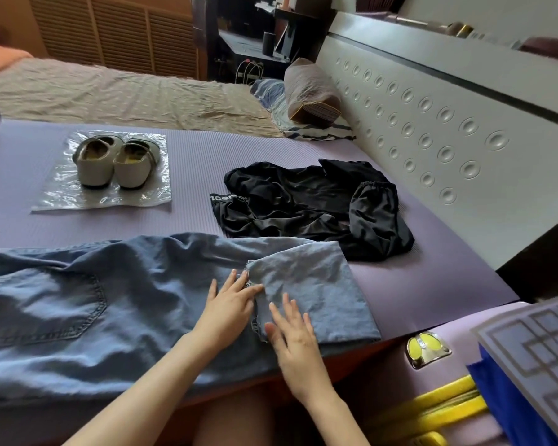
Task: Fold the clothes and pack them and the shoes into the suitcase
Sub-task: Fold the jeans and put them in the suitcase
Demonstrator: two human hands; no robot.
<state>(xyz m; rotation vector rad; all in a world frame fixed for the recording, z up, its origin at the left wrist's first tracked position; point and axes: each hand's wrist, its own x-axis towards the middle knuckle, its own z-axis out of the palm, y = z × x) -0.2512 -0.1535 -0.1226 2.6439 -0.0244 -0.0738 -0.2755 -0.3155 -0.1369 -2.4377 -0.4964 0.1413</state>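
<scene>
Blue jeans [87, 304] lie spread across the near edge of a purple mat [194, 169], their leg end folded back at the right. My left hand [231, 304] presses flat on the jeans beside the fold. My right hand [292, 336] rests with straight fingers on the folded-over leg end. A crumpled black garment [313, 204] lies behind the jeans to the right. A pair of white shoes [118, 160] stands on a clear plastic sheet [65, 194] at the back left. The lilac suitcase [429, 349] with yellow trim sits at the lower right, beside the bed.
A beige bedsheet [110, 94] stretches behind the mat. A bolster pillow [310, 91] and a striped cloth lie by the white dimpled headboard [432, 123] on the right. A patterned grey panel [541, 346] over blue fabric sits at the bottom right corner.
</scene>
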